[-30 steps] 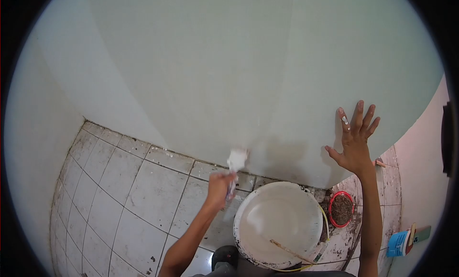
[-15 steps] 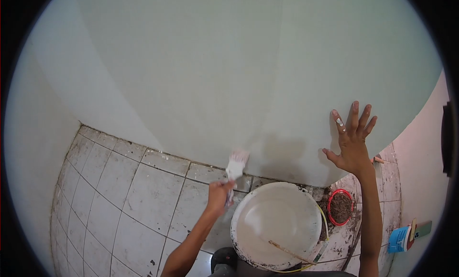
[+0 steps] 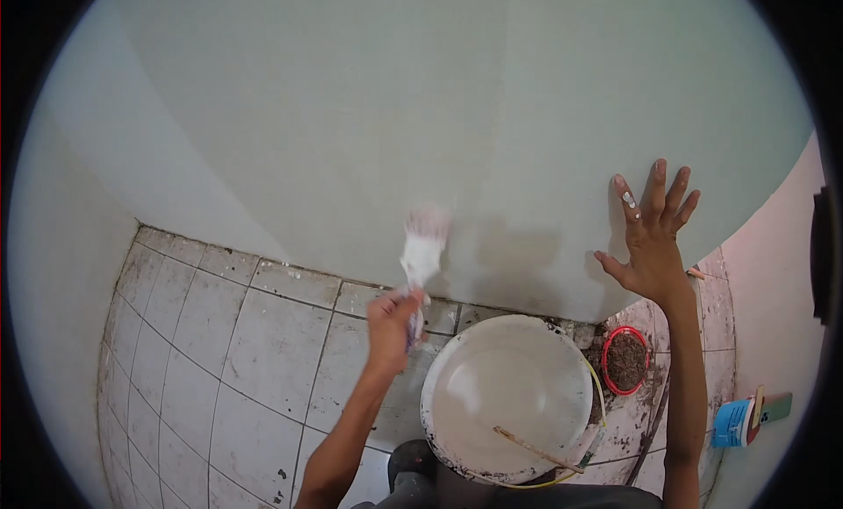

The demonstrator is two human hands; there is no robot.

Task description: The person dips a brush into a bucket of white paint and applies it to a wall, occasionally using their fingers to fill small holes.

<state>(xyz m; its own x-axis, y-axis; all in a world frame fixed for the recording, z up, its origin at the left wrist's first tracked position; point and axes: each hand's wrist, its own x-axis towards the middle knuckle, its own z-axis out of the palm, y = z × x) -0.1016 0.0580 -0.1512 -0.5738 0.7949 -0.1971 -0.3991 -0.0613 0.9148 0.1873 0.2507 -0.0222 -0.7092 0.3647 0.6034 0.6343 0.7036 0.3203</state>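
Observation:
My left hand (image 3: 392, 327) is closed around the handle of a paintbrush (image 3: 422, 251), whose whitish bristles touch or nearly touch the pale wall (image 3: 351, 114), a little above the floor line. Motion blurs the bristle tips. On the right, my right hand (image 3: 652, 237) lies flat against the wall with its fingers spread and white specks on one finger. Between my arms, below the brush, stands a white bucket (image 3: 509, 395) of pale liquid, with a stick (image 3: 537, 449) reaching over its rim.
Right of the bucket, a red-rimmed container (image 3: 625, 361) holds brown material. A blue and white tub (image 3: 732, 423) with a green-ended tool stands farther right, by the side wall. Grimy white tiles (image 3: 272, 351) cover the floor at left.
The brush and my left hand have moved up along the wall. My right hand appears slightly higher in view, still flat on the wall. The floor and bucket have shifted slightly up in view.

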